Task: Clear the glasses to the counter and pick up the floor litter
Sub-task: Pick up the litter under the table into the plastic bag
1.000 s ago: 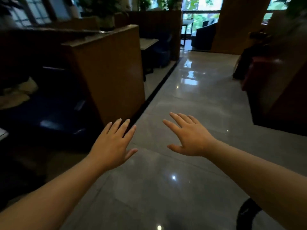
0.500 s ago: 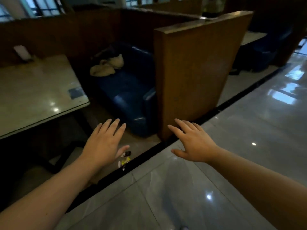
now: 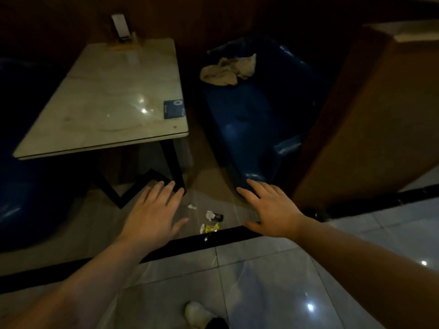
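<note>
Both hands, the left hand (image 3: 152, 210) and right hand (image 3: 273, 210), hover spread and empty above the floor litter (image 3: 210, 222). 4 or so small scraps lie between them; in this dim light the tiniest could be missed. No glasses show on the counter (image 3: 107, 103) beyond.

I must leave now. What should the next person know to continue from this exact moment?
Left hand: open, empty, held over the floor.
Right hand: open, empty, likewise.
Litter: small scraps and wrappers on the floor between the hands, by the black strip, between table and blue seat.
Glasses: none in view; the table shows no glasses.
Done: no litter picked up yet.
Left: pick up each scrap. A crumpled cloth lies on the seat.
</note>
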